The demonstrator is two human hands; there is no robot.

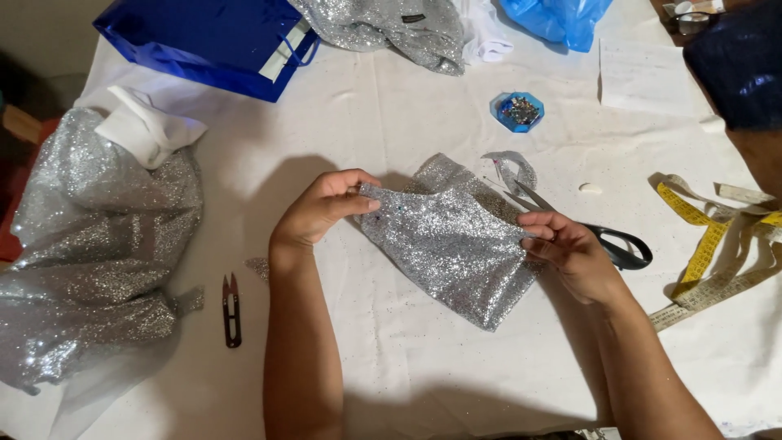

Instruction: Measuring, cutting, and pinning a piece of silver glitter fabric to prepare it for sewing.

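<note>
While the left hand is pinching the upper left corner of a silver glitter fabric piece, the right hand is gripping its right edge between thumb and fingers, stretching it flat just above the white tablecloth. Black-handled scissors are lying just behind the right hand's grip, a yellow tape measure farther right. Thread snips are resting well left of the left forearm, a blue pin box beyond the fabric.

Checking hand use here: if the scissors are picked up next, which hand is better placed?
Probably the right hand: it pinches the glitter fabric piece beside the scissors; the left hand is farther off.
</note>
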